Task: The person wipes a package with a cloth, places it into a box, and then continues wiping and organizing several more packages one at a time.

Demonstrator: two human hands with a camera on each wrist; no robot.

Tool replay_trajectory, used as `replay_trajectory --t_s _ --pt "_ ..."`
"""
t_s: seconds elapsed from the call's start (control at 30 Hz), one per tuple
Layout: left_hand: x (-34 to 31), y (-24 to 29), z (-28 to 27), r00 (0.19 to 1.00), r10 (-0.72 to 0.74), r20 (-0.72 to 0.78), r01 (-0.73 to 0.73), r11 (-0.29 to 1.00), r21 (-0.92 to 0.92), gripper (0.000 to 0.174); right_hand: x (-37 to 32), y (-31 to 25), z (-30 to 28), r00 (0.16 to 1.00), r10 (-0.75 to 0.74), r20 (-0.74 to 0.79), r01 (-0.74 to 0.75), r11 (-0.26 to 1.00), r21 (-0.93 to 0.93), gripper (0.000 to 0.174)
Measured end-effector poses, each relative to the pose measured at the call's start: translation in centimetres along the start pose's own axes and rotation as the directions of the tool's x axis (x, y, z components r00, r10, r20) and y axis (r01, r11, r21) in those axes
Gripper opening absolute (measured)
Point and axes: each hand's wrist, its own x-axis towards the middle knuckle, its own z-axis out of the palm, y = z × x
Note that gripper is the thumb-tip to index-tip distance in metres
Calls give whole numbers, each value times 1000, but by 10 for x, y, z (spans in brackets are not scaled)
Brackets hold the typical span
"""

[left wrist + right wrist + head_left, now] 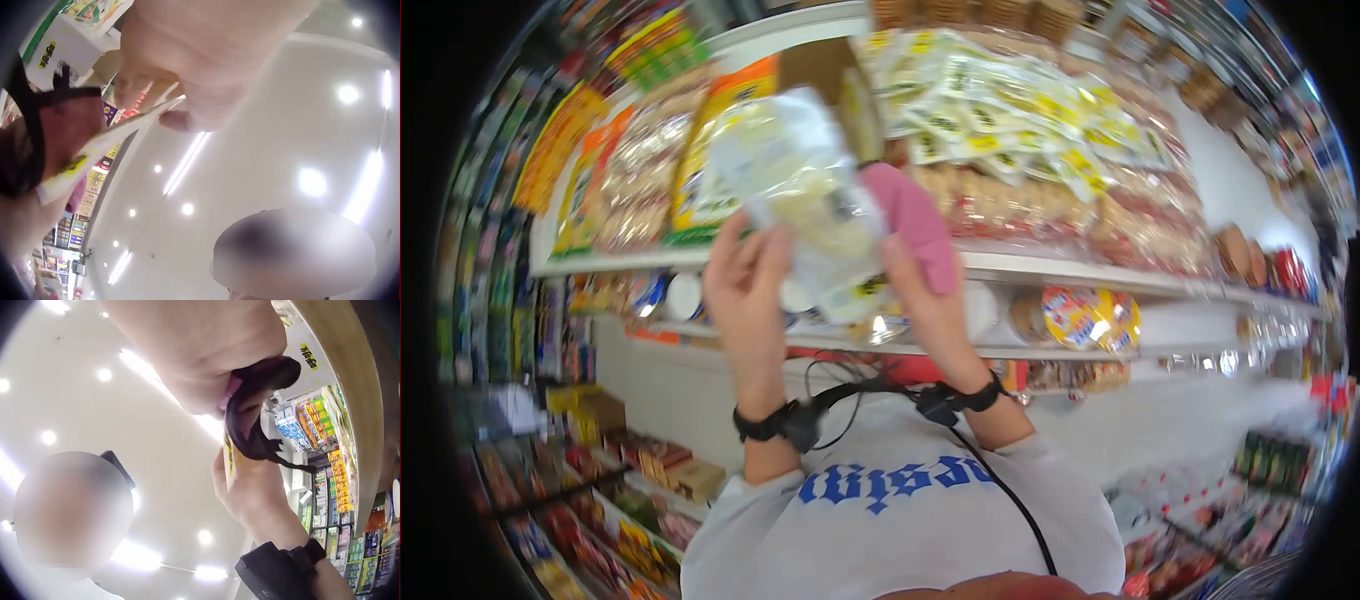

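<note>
1. My L hand point(745, 280) pinches the lower L edge of a clear/white plastic pkt point(800, 190); my R hand point(930, 305) grips its R edge, thumb along the side, other fingers mostly hidden.
2. Pkt is up in front of me, btwn both hands, before the shelf point(620, 262); pale contents show thru film, too blurry to ID.
3. Pink item point(915, 225), prob. cloth, is right by my R hand, partly behind pkt; can't tell how it's held.
4. Open cardboard box point(825, 75) on shelf, just behind pkt; brown inner wall shows, contents hidden from me.
5. To its R: white/yellow pkts point(1000, 115) piled on clear bags point(1000, 200) w/ tan pieces inside.
6. Lower level: round tub point(1090, 318), yellow/red; can't see in.
7. Head view only: pkt's broad face + blue lettering on my white shirt point(900, 550).
8. Wrist views have pkt edge-on, plus ceiling lights point(312, 181) & a white box point(62, 56) w/ black lettering.
9. R wrist view also gives black strips point(256, 419) hanging btwn my hands, next to pkt.
</note>
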Motion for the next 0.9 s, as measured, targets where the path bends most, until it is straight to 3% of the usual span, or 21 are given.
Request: replay_trajectory --t_s 0.03,0.1,0.17,0.2,0.23,0.3,0.4,0.47,0.57,0.63,0.7,0.73,0.8,0.83,0.9 --pt "1 -4 0 1000 24 -15 -24 1000 -6 47 0 3 -1 996 -56 73 53 998 36 47" --pt "0 6 14 999 25 -21 -26 998 -53 44 0 -5 9 994 -93 56 91 995 26 38" --pt "0 8 18 1000 12 -8 -11 1000 27 43 1 -5 8 995 -96 -4 96 995 38 33" --pt "2 11 18 1000 15 -13 -14 997 76 42 2 4 3 994 -86 -65 89 995 54 33" --pt "5 17 27 994 101 38 -105 988 117 37 4 13 -1 990 -73 -119 82 994 74 32" --pt "11 17 27 985 131 113 -144 982 120 33 12 19 -20 948 -147 -282 114 985 -129 52" --pt "24 9 26 957 206 202 -245 951 187 24 36 5 -49 734 -396 -552 237 911 -338 49" --pt "39 3 28 918 281 280 -374 851 370 21 51 -1 -70 566 -426 -706 151 895 -420 45" --pt "72 -5 46 772 523 361 -635 607 478 22 82 -7 -100 325 -875 -359 238 443 -864 35" --pt "90 -9 58 774 485 407 -633 583 509 24 93 -8 -107 596 -762 -253 214 454 -865 43" --pt "112 -33 64 786 364 499 -618 452 643 29 95 2 -114 767 -628 -130 211 438 -874 46" --pt "121 -39 68 790 292 539 -613 380 692 32 90 -4 -105 762 -646 -54 268 390 -881 45" --pt "134 -46 76 814 259 520 -581 365 728 41 79 -16 -87 734 -673 87 367 286 -885 43" --pt "139 -48 79 826 236 512 -564 363 742 46 77 -10 -86 729 -685 -5 385 416 -824 42" --pt "150 -58 81 847 153 509 -517 461 722 53 66 -10 -86 739 -670 -77 331 460 -824 39"
